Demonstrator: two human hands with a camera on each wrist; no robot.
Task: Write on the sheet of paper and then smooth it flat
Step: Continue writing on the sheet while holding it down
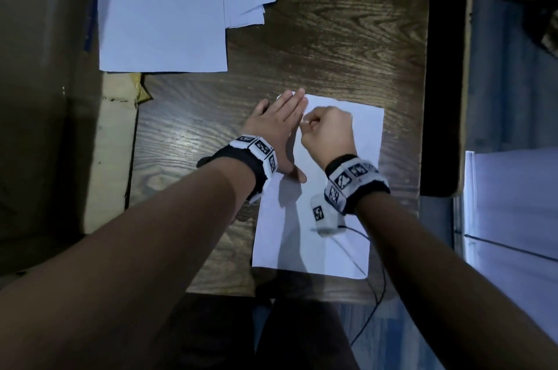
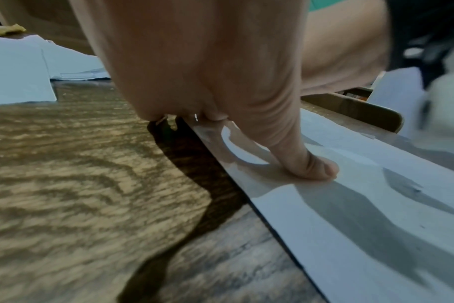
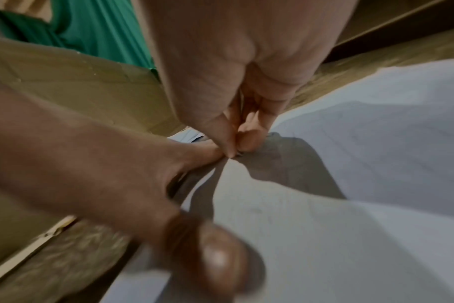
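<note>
A white sheet of paper (image 1: 317,243) lies on the wooden table (image 1: 332,37), near its front right. My left hand (image 1: 280,125) lies flat on the sheet's upper left edge with straight fingers. In the left wrist view its thumb (image 2: 316,168) presses on the sheet (image 2: 350,205). My right hand (image 1: 326,131) is curled just right of it, over the top of the sheet. It pinches a thin pen (image 1: 305,121), of which only a pale end shows. The right wrist view shows the fingertips (image 3: 231,147) down at the paper (image 3: 376,143); the pen tip is mostly hidden.
A loose stack of white sheets (image 1: 163,7) lies at the table's back left. A cardboard box (image 1: 45,98) stands along the left side. A black cable (image 1: 377,294) runs from my right wrist over the front edge. A dark gap (image 1: 444,68) borders the table's right edge.
</note>
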